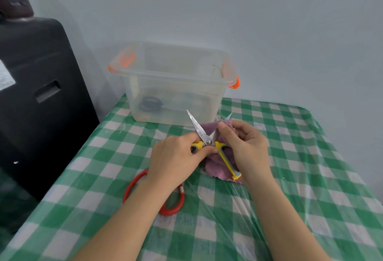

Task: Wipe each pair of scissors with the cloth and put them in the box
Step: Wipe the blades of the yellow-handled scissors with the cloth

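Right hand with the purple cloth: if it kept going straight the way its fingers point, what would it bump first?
The right hand points up and left, toward the clear box. Its thumb already rests against the yellow scissors; past them, the box's near wall probably comes first, though depth is uncertain.

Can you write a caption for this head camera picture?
Left hand holds open yellow scissors while right hand wipes one blade with purple cloth.

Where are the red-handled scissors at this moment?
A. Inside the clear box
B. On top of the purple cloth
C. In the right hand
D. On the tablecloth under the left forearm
D: the red scissors lie on the tablecloth, partly hidden by the left forearm, while both hands work on the yellow scissors.
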